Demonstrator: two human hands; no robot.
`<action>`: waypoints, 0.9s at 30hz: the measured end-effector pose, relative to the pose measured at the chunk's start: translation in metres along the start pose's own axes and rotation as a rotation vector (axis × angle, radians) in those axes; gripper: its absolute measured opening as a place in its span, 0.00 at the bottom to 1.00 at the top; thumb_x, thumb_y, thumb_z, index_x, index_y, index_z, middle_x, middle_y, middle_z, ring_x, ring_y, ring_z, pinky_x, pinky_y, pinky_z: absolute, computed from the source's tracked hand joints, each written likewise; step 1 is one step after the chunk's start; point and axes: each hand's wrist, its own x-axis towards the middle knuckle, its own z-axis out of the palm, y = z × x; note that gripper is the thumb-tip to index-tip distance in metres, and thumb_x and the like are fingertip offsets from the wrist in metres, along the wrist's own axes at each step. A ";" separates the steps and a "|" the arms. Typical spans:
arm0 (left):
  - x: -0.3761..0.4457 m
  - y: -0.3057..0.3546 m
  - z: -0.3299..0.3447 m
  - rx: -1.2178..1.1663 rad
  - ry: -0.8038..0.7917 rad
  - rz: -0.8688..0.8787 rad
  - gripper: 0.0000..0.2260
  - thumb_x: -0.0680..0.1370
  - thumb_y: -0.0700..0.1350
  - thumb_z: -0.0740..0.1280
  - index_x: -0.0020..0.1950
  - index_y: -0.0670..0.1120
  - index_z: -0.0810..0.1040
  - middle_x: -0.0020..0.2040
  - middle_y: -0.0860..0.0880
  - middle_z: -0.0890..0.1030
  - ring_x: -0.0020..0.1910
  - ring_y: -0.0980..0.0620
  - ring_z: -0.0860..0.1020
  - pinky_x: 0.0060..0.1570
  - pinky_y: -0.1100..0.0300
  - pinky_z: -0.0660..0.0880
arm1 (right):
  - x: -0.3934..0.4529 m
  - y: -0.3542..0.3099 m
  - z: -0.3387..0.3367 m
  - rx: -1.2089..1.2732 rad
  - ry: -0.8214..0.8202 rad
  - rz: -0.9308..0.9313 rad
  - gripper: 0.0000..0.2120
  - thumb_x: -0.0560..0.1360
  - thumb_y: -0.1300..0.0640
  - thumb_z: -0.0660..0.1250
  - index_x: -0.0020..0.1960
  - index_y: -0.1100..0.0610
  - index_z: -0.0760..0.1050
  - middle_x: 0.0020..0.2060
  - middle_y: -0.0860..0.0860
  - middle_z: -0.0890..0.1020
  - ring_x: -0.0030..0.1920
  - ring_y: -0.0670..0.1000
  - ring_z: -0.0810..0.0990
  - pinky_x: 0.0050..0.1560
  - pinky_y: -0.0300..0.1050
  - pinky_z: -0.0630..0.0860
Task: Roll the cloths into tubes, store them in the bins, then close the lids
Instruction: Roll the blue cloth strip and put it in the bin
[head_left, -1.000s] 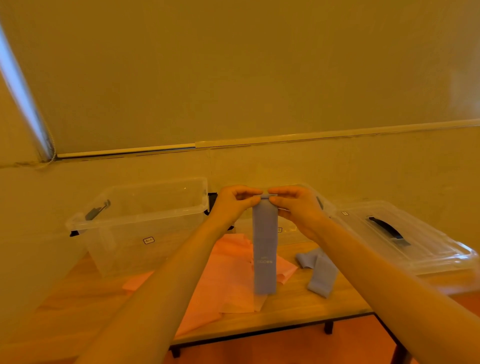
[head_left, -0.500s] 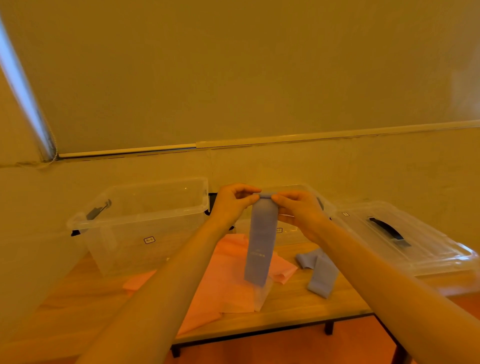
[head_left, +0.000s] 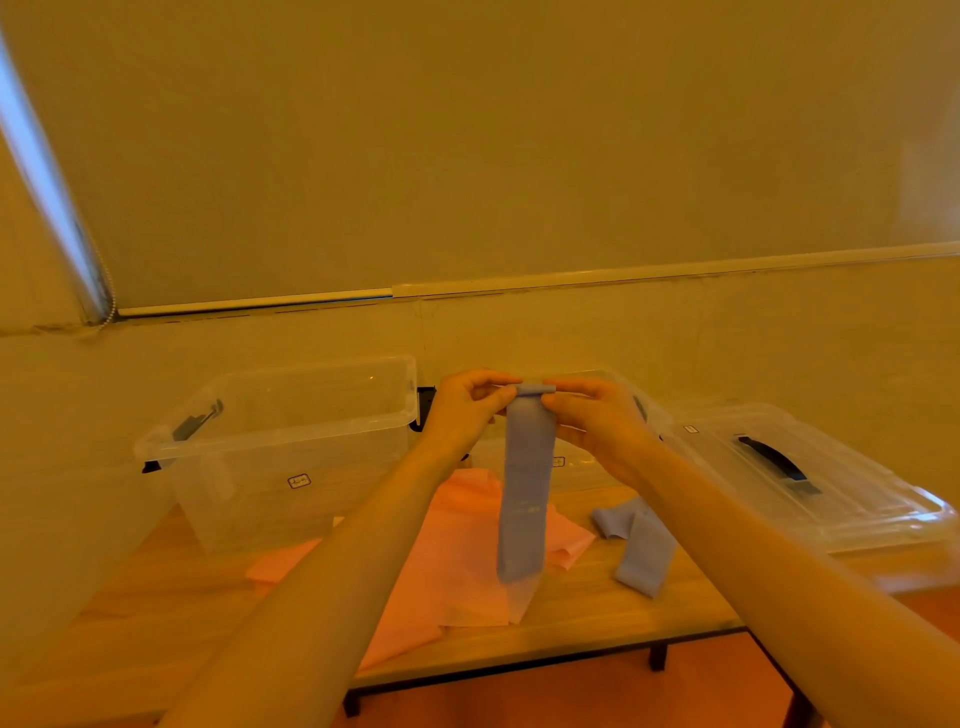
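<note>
A long blue cloth strip (head_left: 524, 493) hangs in the air above the table. Its top edge is turned into a small roll. My left hand (head_left: 465, 415) and my right hand (head_left: 597, 421) pinch that roll from either side. A second blue cloth (head_left: 641, 551) lies crumpled on the table to the right. Pink cloths (head_left: 457, 561) are spread flat under the hanging strip. An open clear bin (head_left: 280, 447) stands at the back left. Another clear bin (head_left: 576, 462) sits behind my hands, mostly hidden.
A clear lid with a dark handle (head_left: 789, 467) rests at the right on the wooden table (head_left: 597, 618). The table's front edge runs close below the cloths. A wall stands directly behind the bins.
The strip's lower end has swung a little left and risen, hanging shorter. The roll at its top has grown slightly between my fingers.
</note>
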 end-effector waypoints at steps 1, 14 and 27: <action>0.000 0.000 0.000 -0.008 0.006 0.005 0.05 0.78 0.38 0.67 0.50 0.47 0.81 0.42 0.53 0.81 0.36 0.63 0.79 0.34 0.71 0.72 | -0.001 0.000 0.000 0.003 -0.001 0.018 0.11 0.75 0.64 0.69 0.57 0.62 0.79 0.47 0.56 0.83 0.46 0.52 0.83 0.39 0.41 0.80; -0.001 -0.003 -0.001 -0.017 -0.002 -0.075 0.07 0.78 0.44 0.67 0.55 0.51 0.79 0.45 0.49 0.83 0.42 0.55 0.80 0.37 0.65 0.72 | -0.002 0.001 0.001 0.003 0.049 -0.014 0.03 0.76 0.62 0.69 0.49 0.60 0.79 0.43 0.54 0.83 0.44 0.53 0.83 0.42 0.45 0.81; -0.004 -0.004 0.005 -0.011 -0.014 -0.030 0.06 0.78 0.38 0.66 0.52 0.46 0.80 0.43 0.52 0.81 0.36 0.63 0.79 0.35 0.72 0.72 | -0.006 0.002 -0.005 -0.021 0.015 0.051 0.03 0.76 0.59 0.69 0.48 0.59 0.80 0.45 0.55 0.84 0.45 0.53 0.84 0.42 0.44 0.81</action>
